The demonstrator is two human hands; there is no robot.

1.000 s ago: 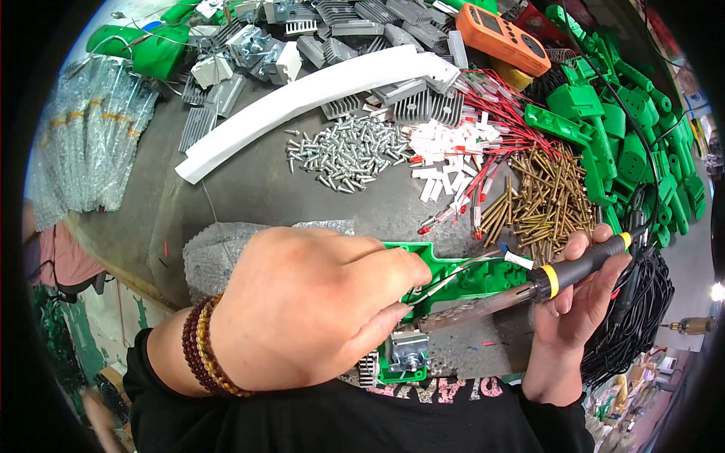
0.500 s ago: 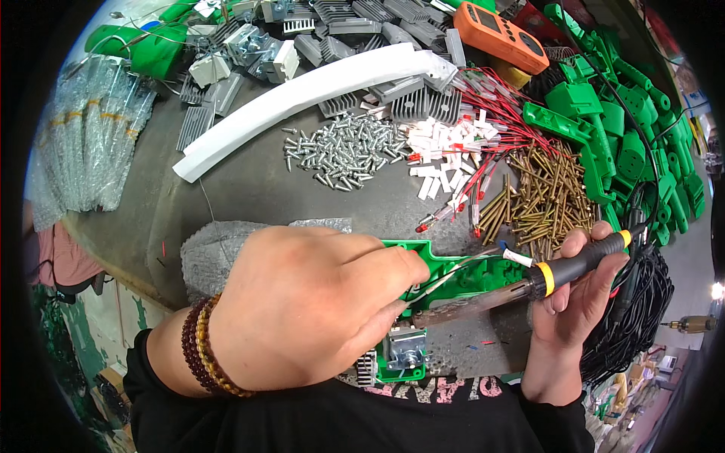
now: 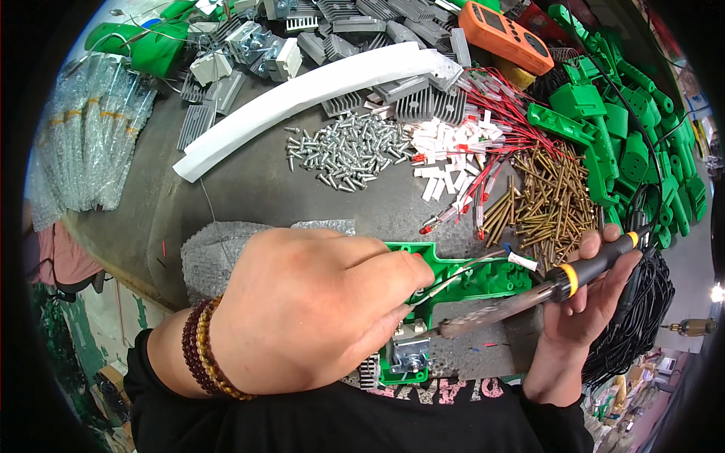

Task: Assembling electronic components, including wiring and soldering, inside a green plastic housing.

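My left hand (image 3: 317, 309) is closed over a green plastic housing (image 3: 483, 278) at the near edge of the bench, pinching a thin white wire (image 3: 468, 270) against it. A beaded bracelet sits on that wrist. My right hand (image 3: 585, 302) grips a soldering iron (image 3: 544, 291) by its black and yellow handle. Its metal tip points left and reaches the metal part (image 3: 408, 355) at the housing's lower end, just below my left fingers.
A pile of silver screws (image 3: 351, 151), white connectors with red wires (image 3: 461, 155) and brass pins (image 3: 551, 200) lie behind. A white curved strip (image 3: 302, 98), grey heat sinks (image 3: 355, 23), an orange meter (image 3: 504, 34), green housings (image 3: 627, 136), black cable (image 3: 642, 317) and bagged parts (image 3: 98, 136) surround them.
Both hands stay nearly still. The soldering iron tip has shifted slightly at the metal part.
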